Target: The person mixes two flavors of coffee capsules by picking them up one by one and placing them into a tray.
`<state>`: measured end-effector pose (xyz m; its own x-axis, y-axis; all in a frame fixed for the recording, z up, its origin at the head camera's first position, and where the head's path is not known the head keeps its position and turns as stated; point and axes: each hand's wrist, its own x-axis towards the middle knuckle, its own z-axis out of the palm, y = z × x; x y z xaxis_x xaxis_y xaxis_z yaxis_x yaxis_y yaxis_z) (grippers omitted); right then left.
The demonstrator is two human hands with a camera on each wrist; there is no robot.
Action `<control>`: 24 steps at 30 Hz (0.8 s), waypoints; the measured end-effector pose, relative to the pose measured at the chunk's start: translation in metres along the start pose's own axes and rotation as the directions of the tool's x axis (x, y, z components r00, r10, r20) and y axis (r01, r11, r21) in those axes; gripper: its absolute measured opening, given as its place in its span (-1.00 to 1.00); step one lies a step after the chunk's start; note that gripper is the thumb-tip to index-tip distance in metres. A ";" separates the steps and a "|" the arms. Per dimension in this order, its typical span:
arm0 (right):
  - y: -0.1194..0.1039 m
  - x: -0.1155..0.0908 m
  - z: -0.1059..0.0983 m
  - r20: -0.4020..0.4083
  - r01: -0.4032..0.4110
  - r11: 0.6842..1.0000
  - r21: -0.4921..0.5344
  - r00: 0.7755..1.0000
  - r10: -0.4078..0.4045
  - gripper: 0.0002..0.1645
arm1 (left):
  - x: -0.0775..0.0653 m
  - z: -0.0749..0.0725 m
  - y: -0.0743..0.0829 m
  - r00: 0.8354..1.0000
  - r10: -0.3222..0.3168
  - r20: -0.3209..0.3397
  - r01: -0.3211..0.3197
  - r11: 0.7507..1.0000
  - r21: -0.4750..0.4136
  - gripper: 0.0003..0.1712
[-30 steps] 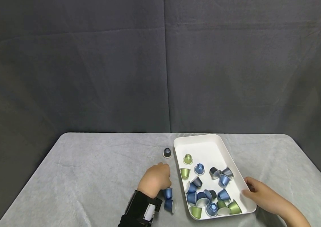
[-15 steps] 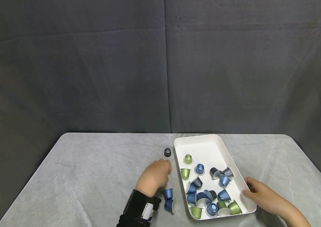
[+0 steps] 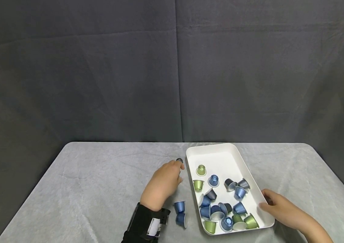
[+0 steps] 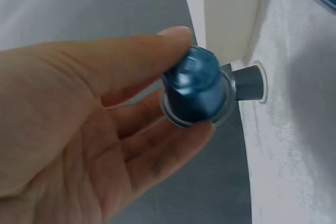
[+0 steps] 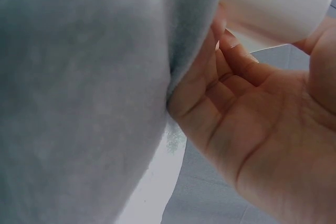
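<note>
In the left wrist view, a blue coffee capsule (image 4: 193, 85) is pinched between the thumb and fingertips of my left hand (image 4: 105, 124). Beyond it stands a dark capsule (image 4: 251, 83) on the table, close to the white tray's wall. From the head view, my left hand (image 3: 163, 180) partly covers that dark capsule (image 3: 179, 160) and hides the held one. My right hand (image 3: 284, 207) grips the right rim of the white tray (image 3: 220, 153), thumb over the edge and fingers at its outer side. The right wrist view shows the right hand (image 5: 252, 124) with curled fingers against the tray (image 5: 278, 3).
Inside the tray lie several blue, green and dark capsules, such as a green capsule (image 3: 201, 170) and a blue capsule (image 3: 213, 180). Two blue capsules (image 3: 179, 207) lie on the grey tablecloth (image 3: 99, 189) left of the tray. A dark curtain (image 3: 114, 84) hangs behind the table.
My left hand has moved away from the two blue capsules, up toward the dark capsule, and now partly covers it. The right hand and tray have stayed in place.
</note>
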<state>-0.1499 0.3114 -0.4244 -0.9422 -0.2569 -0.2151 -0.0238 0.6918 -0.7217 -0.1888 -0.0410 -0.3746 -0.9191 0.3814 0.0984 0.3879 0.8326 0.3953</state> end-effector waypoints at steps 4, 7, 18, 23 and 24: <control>0.002 -0.001 0.000 0.000 0.033 0.999 0.005 0.999 -0.033 -0.70 | 0.001 -0.002 0.002 0.997 0.045 -0.060 -0.044 0.999 0.006 -0.69; 0.004 -0.001 0.000 0.003 0.051 0.999 0.002 0.999 -0.051 -0.70 | 0.000 -0.003 0.004 0.990 0.088 -0.112 -0.086 0.996 0.024 -0.72; -0.001 -0.002 -0.001 0.001 0.035 0.999 -0.011 0.999 -0.035 -0.73 | 0.001 0.000 0.024 0.960 0.210 -0.185 -0.197 0.976 0.089 -0.73; -0.001 -0.002 0.000 -0.004 0.023 0.999 -0.024 1.000 -0.023 -0.72 | -0.001 0.001 0.042 0.943 0.291 -0.162 -0.273 0.954 0.126 -0.73; -0.001 -0.002 0.000 -0.005 0.023 0.999 -0.027 1.000 -0.023 -0.72 | -0.001 0.002 0.045 0.939 0.310 -0.151 -0.291 0.947 0.136 -0.74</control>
<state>-0.1478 0.3116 -0.4233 -0.9431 -0.2694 -0.1952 -0.0543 0.7034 -0.7087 -0.1705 -0.0028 -0.3591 -0.7530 0.5552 0.3532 0.6439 0.7323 0.2216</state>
